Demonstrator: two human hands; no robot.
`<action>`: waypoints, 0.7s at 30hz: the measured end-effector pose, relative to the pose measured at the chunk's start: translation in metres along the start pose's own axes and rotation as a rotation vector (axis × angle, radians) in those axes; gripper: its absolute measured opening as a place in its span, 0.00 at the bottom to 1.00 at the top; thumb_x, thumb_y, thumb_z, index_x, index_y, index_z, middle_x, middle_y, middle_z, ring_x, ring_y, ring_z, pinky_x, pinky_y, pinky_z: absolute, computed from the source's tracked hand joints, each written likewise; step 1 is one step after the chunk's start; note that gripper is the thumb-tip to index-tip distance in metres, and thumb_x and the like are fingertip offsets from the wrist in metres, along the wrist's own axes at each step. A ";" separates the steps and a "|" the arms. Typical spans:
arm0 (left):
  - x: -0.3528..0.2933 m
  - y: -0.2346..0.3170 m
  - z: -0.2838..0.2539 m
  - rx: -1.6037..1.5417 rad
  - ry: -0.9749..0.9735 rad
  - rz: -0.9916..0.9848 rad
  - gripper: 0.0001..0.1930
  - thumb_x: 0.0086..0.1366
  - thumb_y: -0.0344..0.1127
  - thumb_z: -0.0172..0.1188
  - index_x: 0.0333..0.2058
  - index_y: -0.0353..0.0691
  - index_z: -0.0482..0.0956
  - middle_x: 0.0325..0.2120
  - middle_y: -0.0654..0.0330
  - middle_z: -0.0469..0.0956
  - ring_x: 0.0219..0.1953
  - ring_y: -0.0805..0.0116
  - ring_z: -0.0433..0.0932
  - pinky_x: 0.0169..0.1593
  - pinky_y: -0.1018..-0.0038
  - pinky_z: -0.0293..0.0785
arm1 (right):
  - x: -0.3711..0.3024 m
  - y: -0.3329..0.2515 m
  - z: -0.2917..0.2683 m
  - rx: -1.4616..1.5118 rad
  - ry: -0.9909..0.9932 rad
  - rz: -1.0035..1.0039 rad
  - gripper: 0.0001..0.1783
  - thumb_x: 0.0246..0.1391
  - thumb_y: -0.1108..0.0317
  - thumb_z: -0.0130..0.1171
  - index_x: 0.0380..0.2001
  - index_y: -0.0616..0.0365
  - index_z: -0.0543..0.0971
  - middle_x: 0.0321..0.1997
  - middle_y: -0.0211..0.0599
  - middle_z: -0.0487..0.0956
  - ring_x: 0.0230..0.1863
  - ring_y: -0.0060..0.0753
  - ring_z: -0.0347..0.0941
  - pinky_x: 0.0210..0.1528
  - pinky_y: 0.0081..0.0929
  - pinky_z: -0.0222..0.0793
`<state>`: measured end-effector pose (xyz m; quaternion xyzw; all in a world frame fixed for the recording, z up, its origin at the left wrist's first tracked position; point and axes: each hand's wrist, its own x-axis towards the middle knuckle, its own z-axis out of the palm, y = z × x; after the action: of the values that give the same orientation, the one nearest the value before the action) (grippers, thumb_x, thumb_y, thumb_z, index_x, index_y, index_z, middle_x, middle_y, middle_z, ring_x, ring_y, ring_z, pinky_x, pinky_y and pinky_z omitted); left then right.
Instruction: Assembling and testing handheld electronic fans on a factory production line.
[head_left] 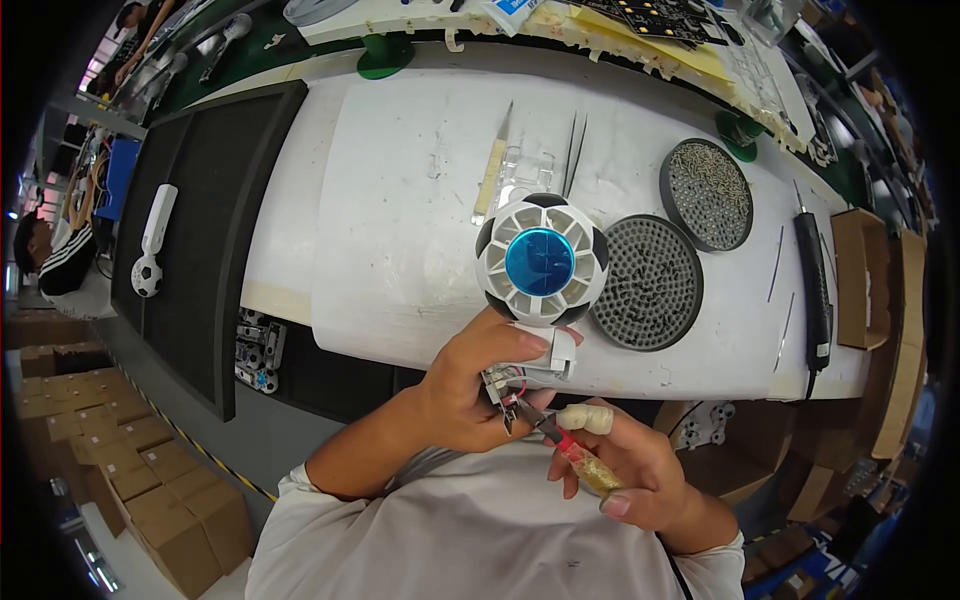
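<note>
The left hand [462, 375] curls snugly around the opened handle of a football-patterned handheld fan [540, 262], whose round head stands at 1 o'clock from it; the right hand [645, 472], fingers closed about a red-and-yellow-handled tool [592, 468], probably pliers, brings its tips to the exposed wires [523, 382]; the step in hand looks like fine wiring work, seemingly calling next for a steady handle and careful tips; from the fan, tweezers [575, 155] lie at 1 o'clock, a round parts tray [699, 290] at 3, a black tray [200, 240] at 9
</note>
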<state>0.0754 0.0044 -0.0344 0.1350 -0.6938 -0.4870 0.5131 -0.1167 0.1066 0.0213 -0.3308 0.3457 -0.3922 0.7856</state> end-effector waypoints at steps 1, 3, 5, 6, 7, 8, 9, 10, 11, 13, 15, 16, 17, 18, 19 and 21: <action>0.000 0.000 0.000 -0.006 -0.003 0.002 0.32 0.48 0.15 0.61 0.52 0.42 0.62 0.45 0.42 0.72 0.47 0.53 0.74 0.46 0.67 0.73 | 0.000 0.001 -0.001 -0.025 -0.012 -0.016 0.43 0.44 0.56 0.63 0.59 0.71 0.60 0.51 0.46 0.64 0.47 0.40 0.70 0.42 0.31 0.72; 0.001 0.001 0.000 -0.004 -0.007 0.000 0.32 0.48 0.15 0.61 0.52 0.42 0.62 0.45 0.42 0.72 0.47 0.53 0.74 0.46 0.67 0.73 | -0.001 0.001 -0.003 -0.075 -0.035 -0.049 0.43 0.45 0.58 0.62 0.59 0.71 0.60 0.51 0.46 0.63 0.47 0.40 0.70 0.42 0.31 0.72; 0.001 0.002 -0.001 -0.002 -0.013 -0.001 0.32 0.48 0.15 0.61 0.52 0.42 0.63 0.46 0.41 0.71 0.46 0.52 0.74 0.45 0.67 0.73 | 0.000 0.001 -0.002 -0.086 -0.040 -0.054 0.42 0.45 0.58 0.62 0.59 0.71 0.60 0.51 0.46 0.63 0.47 0.40 0.70 0.42 0.31 0.72; 0.001 0.001 -0.001 -0.002 -0.014 -0.002 0.32 0.48 0.15 0.61 0.52 0.42 0.63 0.46 0.41 0.71 0.46 0.52 0.74 0.45 0.67 0.73 | 0.000 0.001 -0.002 -0.100 -0.044 -0.059 0.42 0.45 0.58 0.62 0.59 0.72 0.61 0.51 0.46 0.63 0.47 0.40 0.70 0.42 0.31 0.72; 0.001 0.001 -0.001 -0.006 -0.017 0.000 0.32 0.48 0.15 0.61 0.52 0.42 0.63 0.46 0.41 0.71 0.46 0.52 0.75 0.45 0.67 0.73 | -0.001 0.001 -0.002 -0.114 -0.049 -0.065 0.42 0.45 0.59 0.62 0.59 0.72 0.61 0.51 0.46 0.62 0.47 0.40 0.70 0.42 0.31 0.72; 0.000 0.001 -0.001 -0.010 -0.020 0.001 0.32 0.48 0.15 0.61 0.52 0.42 0.63 0.46 0.41 0.71 0.46 0.52 0.75 0.45 0.67 0.73 | -0.001 0.001 -0.003 -0.112 -0.048 -0.065 0.42 0.45 0.59 0.62 0.59 0.72 0.61 0.51 0.46 0.62 0.47 0.40 0.70 0.42 0.31 0.72; 0.000 0.001 -0.001 -0.014 -0.023 0.003 0.32 0.48 0.15 0.61 0.51 0.42 0.63 0.46 0.40 0.71 0.46 0.52 0.75 0.45 0.67 0.73 | 0.000 0.002 -0.003 -0.131 -0.058 -0.071 0.42 0.45 0.59 0.62 0.59 0.72 0.61 0.51 0.47 0.62 0.47 0.40 0.70 0.42 0.31 0.72; -0.001 0.001 -0.001 -0.014 -0.023 0.002 0.32 0.48 0.15 0.61 0.51 0.42 0.63 0.46 0.40 0.71 0.46 0.52 0.75 0.45 0.67 0.73 | 0.000 0.002 -0.004 -0.149 -0.068 -0.077 0.41 0.45 0.59 0.62 0.59 0.72 0.61 0.51 0.47 0.62 0.47 0.41 0.71 0.42 0.30 0.72; -0.001 0.001 -0.001 -0.011 -0.014 -0.002 0.32 0.48 0.15 0.61 0.51 0.43 0.63 0.46 0.40 0.72 0.46 0.52 0.75 0.45 0.67 0.73 | 0.000 0.002 -0.004 -0.168 -0.077 -0.083 0.41 0.45 0.59 0.62 0.59 0.72 0.61 0.51 0.48 0.62 0.47 0.41 0.71 0.42 0.30 0.72; -0.002 0.002 0.000 -0.006 0.005 -0.009 0.32 0.47 0.15 0.62 0.51 0.43 0.64 0.45 0.41 0.72 0.46 0.52 0.75 0.44 0.67 0.74 | -0.001 0.002 -0.005 -0.169 -0.080 -0.084 0.41 0.45 0.59 0.62 0.59 0.72 0.61 0.51 0.48 0.62 0.48 0.41 0.70 0.42 0.30 0.72; -0.001 0.003 -0.001 0.026 -0.012 -0.010 0.32 0.46 0.15 0.62 0.51 0.43 0.64 0.44 0.41 0.73 0.45 0.53 0.75 0.43 0.67 0.74 | -0.001 0.003 -0.005 -0.173 -0.085 -0.087 0.41 0.45 0.59 0.62 0.59 0.72 0.61 0.51 0.48 0.62 0.48 0.41 0.70 0.42 0.30 0.72; -0.001 0.004 -0.002 0.058 -0.029 -0.012 0.33 0.45 0.15 0.63 0.51 0.43 0.65 0.43 0.41 0.73 0.45 0.53 0.76 0.42 0.68 0.75 | -0.001 0.003 -0.004 -0.171 -0.085 -0.087 0.41 0.45 0.59 0.62 0.59 0.72 0.61 0.51 0.48 0.62 0.48 0.41 0.70 0.42 0.30 0.72; -0.001 0.004 -0.003 0.090 -0.047 -0.013 0.33 0.44 0.16 0.64 0.51 0.44 0.65 0.43 0.42 0.74 0.44 0.53 0.76 0.41 0.68 0.75 | -0.001 0.004 -0.003 -0.169 -0.073 -0.098 0.41 0.46 0.59 0.62 0.59 0.73 0.61 0.51 0.48 0.62 0.47 0.41 0.71 0.41 0.30 0.71; -0.001 0.005 -0.002 0.090 -0.047 -0.014 0.33 0.44 0.16 0.64 0.51 0.44 0.65 0.43 0.42 0.74 0.44 0.53 0.76 0.41 0.68 0.75 | 0.000 0.004 -0.001 -0.166 -0.062 -0.109 0.41 0.46 0.59 0.62 0.59 0.73 0.61 0.51 0.49 0.62 0.45 0.40 0.71 0.40 0.29 0.71; -0.003 0.006 -0.002 0.076 -0.039 -0.038 0.32 0.43 0.16 0.64 0.49 0.44 0.67 0.43 0.42 0.74 0.42 0.53 0.77 0.40 0.68 0.75 | -0.001 0.004 -0.001 -0.163 -0.051 -0.120 0.41 0.46 0.59 0.61 0.59 0.73 0.61 0.50 0.49 0.63 0.43 0.39 0.71 0.39 0.29 0.71; -0.004 0.007 -0.001 0.047 -0.024 -0.086 0.30 0.42 0.18 0.66 0.46 0.44 0.70 0.43 0.42 0.75 0.40 0.52 0.78 0.38 0.68 0.75 | -0.002 0.005 0.000 -0.155 -0.041 -0.126 0.40 0.47 0.59 0.61 0.58 0.73 0.61 0.50 0.48 0.63 0.41 0.37 0.71 0.37 0.27 0.70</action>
<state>0.0801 0.0102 -0.0316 0.1706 -0.7048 -0.4937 0.4800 -0.1161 0.1108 0.0182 -0.4195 0.3375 -0.4060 0.7384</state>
